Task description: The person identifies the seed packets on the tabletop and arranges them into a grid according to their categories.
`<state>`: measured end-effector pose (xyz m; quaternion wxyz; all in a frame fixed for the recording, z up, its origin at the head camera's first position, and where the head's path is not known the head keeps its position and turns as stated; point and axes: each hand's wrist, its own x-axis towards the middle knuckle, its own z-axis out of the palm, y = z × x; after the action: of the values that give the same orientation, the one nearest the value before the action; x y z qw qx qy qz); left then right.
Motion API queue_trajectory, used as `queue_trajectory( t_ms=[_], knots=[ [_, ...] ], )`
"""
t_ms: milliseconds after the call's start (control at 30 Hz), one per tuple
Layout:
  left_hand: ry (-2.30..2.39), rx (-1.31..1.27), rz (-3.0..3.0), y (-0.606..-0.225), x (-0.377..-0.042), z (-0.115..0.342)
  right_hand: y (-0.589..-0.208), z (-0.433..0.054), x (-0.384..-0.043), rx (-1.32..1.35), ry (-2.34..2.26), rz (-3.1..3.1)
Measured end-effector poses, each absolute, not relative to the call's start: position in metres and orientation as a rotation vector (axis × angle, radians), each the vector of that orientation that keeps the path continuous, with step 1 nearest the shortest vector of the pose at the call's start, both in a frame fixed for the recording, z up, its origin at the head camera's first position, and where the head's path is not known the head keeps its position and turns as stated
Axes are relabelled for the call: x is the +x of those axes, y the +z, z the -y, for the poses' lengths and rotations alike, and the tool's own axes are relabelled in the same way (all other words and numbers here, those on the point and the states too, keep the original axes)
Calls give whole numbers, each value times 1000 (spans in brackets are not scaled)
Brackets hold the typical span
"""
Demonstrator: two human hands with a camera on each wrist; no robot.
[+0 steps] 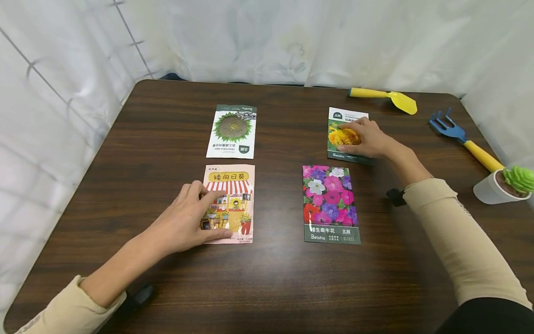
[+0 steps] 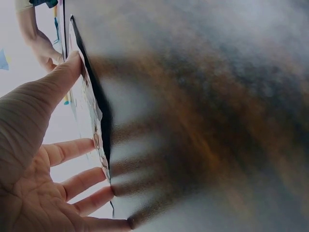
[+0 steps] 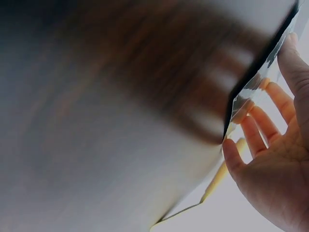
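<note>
My left hand (image 1: 189,220) rests its thumb and fingertips on a pink seed packet (image 1: 236,234) with a striped awning picture, which lies flat. In the left wrist view the fingers (image 2: 82,183) are spread and fairly straight against the packet (image 2: 89,104). At the right, my right hand (image 1: 369,138) touches a seed packet with yellow flowers (image 1: 340,136), covering part of it. Its fingers (image 3: 263,121) reach the packet's edge in the right wrist view. Behind the pink packet lies a white sunflower seed packet (image 1: 232,132). A petunia seed packet (image 1: 331,199) lies nearest the right hand's packet.
A small yellow shovel (image 1: 385,96) lies at the back edge of the dark wooden table (image 1: 275,278). To its right are a blue hand rake with a yellow handle (image 1: 463,137) and a white pot (image 1: 492,189) holding a green succulent (image 1: 519,178). White curtains (image 1: 267,41) hang behind.
</note>
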<state>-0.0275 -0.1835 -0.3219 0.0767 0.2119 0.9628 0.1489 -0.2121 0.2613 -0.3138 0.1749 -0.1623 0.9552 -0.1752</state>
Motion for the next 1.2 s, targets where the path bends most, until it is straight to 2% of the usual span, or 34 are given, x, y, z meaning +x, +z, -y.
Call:
queue_trajectory(
  t_ms=[767,1200],
  knots=[
    [451,628,-2887,-323,-28,184,-316,-209,-230,-523,-473,-2678],
    [446,620,-2883,-324,-28,183,-317,-202,-233,-559,-457,-2665]
  ],
)
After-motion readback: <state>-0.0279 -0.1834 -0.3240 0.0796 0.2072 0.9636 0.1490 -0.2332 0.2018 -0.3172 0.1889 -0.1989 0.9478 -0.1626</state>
